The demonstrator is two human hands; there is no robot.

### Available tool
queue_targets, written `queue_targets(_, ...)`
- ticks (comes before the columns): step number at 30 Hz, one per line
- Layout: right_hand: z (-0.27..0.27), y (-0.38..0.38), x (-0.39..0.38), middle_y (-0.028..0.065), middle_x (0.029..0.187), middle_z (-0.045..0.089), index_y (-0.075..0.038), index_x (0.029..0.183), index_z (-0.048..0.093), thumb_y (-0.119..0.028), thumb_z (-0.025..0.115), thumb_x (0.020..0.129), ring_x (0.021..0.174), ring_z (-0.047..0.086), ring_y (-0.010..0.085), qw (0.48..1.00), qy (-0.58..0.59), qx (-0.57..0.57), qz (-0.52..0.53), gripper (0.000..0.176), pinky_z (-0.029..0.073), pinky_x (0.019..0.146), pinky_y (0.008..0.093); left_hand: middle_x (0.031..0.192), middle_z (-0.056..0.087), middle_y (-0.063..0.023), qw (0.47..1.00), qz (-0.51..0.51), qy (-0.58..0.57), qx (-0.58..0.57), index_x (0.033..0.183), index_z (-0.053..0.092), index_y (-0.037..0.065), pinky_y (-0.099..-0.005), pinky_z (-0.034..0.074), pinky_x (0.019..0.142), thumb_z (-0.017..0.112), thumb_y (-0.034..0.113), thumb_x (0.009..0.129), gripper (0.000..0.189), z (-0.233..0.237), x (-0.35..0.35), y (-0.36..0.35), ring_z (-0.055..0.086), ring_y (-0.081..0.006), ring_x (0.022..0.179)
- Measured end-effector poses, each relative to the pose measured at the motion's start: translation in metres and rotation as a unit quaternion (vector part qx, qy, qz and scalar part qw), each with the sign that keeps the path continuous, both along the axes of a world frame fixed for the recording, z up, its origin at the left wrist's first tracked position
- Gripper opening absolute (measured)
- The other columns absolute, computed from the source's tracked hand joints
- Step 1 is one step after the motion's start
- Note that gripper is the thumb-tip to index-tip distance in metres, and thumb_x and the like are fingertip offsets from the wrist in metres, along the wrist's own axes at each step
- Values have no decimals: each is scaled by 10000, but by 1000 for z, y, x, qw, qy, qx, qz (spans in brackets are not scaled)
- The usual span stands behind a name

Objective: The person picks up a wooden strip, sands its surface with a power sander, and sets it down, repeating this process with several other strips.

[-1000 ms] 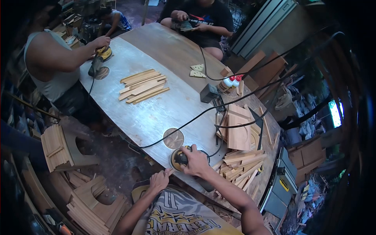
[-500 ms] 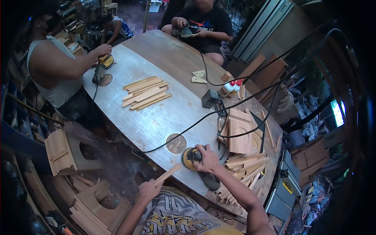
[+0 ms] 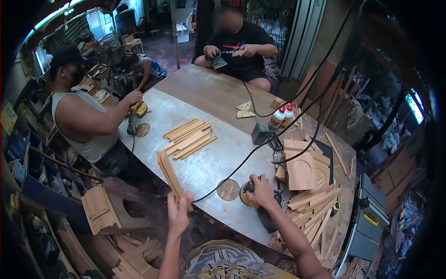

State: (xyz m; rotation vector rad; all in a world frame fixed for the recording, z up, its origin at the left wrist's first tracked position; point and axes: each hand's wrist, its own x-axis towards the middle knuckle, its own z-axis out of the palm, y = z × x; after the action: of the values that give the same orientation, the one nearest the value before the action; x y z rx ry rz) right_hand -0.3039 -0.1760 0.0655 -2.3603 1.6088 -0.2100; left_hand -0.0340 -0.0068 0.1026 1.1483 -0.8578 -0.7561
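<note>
My left hand (image 3: pixel 179 211) grips a wooden strip (image 3: pixel 170 176) by its lower end, tilted up in front of the table's near edge. On the table, my right hand (image 3: pixel 261 189) is wrapped over a yellow and black sander (image 3: pixel 248 191), whose pad side rests at the metal-topped surface. Just left of the sander is a round wooden inset (image 3: pixel 228 189). A stack of wooden strips (image 3: pixel 190 138) lies farther up the table. To the right of my right forearm, a loose pile of strips (image 3: pixel 313 209) spreads toward the table edge.
Black cables (image 3: pixel 260 145) cross above the table. Glue bottles (image 3: pixel 278 116), a dark box (image 3: pixel 263 133) and shaped wooden panels (image 3: pixel 301 167) stand at right. One person (image 3: pixel 88 121) holds a sander at left; another (image 3: pixel 239 46) sits at the far end. A grey toolbox (image 3: pixel 367 209) stands right.
My left hand has raised the wooden strip from beside the sander, up and to the left, now more upright. My right hand stays on the sander. The camera view has tilted up.
</note>
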Motion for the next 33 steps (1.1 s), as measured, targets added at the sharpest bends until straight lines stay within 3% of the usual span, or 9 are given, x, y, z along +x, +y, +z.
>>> queue_targets(5, -3, -3, 1, 218, 1153, 542, -156, 1253, 538, -283, 794, 718, 1026, 601, 424, 999, 4, -6, -43, 606, 543, 838, 513, 1138, 563, -108, 997, -34, -18, -71, 1271, 448, -35, -300, 511, 874, 524, 125, 1046, 286, 69, -22, -55, 580, -137, 1006)
queue_targets(10, -5, -1, -5, 206, 1157, 545, -164, 1245, 538, -284, 797, 725, 1050, 604, 414, 996, -8, -16, -85, 594, 548, 843, 503, 1049, 605, -114, 991, 19, -96, -96, 1186, 538, -32, -353, 507, 879, 620, 92, 973, 260, 105, -23, -91, 593, -178, 961)
queue_targets(12, -4, -5, -9, 203, 1161, 544, -167, 1247, 534, -286, 799, 728, 1059, 604, 410, 994, -14, -24, -101, 595, 549, 844, 498, 961, 633, -124, 942, 68, -328, -27, 1075, 614, -5, -345, 503, 853, 674, 70, 901, 198, 122, -23, -103, 608, -210, 931)
queue_targets(13, -4, -5, -10, 199, 1164, 542, -172, 1250, 529, -287, 800, 730, 1063, 603, 407, 994, -11, -25, -106, 597, 549, 844, 498, 888, 647, -121, 913, 98, -390, -71, 1023, 654, 18, -334, 516, 777, 695, 63, 863, 172, 127, -24, -110, 624, -243, 878)
queue_targets(18, -5, -6, -12, 192, 1170, 536, -182, 1262, 516, -284, 802, 735, 1074, 597, 398, 993, -16, -24, -116, 608, 548, 845, 495, 851, 679, -106, 948, 9, -314, -60, 1083, 638, -13, -325, 543, 639, 714, 73, 866, 245, 149, -36, -120, 665, -223, 764)
queue_targets(21, -5, -5, -11, 189, 1164, 536, -180, 1255, 522, -286, 803, 731, 1076, 594, 392, 993, -16, -22, -116, 604, 547, 846, 491, 992, 697, -124, 968, -1, -245, -53, 1139, 575, -58, -289, 568, 781, 675, 72, 945, 253, 158, -37, -123, 685, -142, 870)
queue_targets(23, -6, -4, -10, 200, 1111, 535, -154, 1215, 545, -257, 776, 711, 994, 610, 399, 991, -32, -67, -111, 564, 559, 770, 498, 969, 702, -128, 977, -6, -203, -68, 1110, 585, -63, -284, 568, 776, 677, 102, 955, 244, 162, -37, -125, 688, -141, 858)
queue_targets(25, -4, -4, -7, 189, 1128, 536, -163, 1228, 542, -267, 789, 711, 1038, 600, 388, 992, -29, -48, -113, 582, 553, 802, 492, 960, 705, -120, 985, -28, -129, -110, 1083, 593, -64, -268, 561, 788, 662, 153, 990, 247, 164, -34, -127, 684, -124, 856)
queue_targets(33, -4, -2, -2, 189, 1151, 550, -171, 1246, 552, -272, 808, 698, 1066, 598, 390, 993, -28, -30, -113, 613, 550, 846, 487, 1001, 701, -114, 980, -25, -157, -116, 1138, 588, -51, -275, 563, 821, 665, 117, 979, 244, 177, -31, -115, 685, -130, 906)
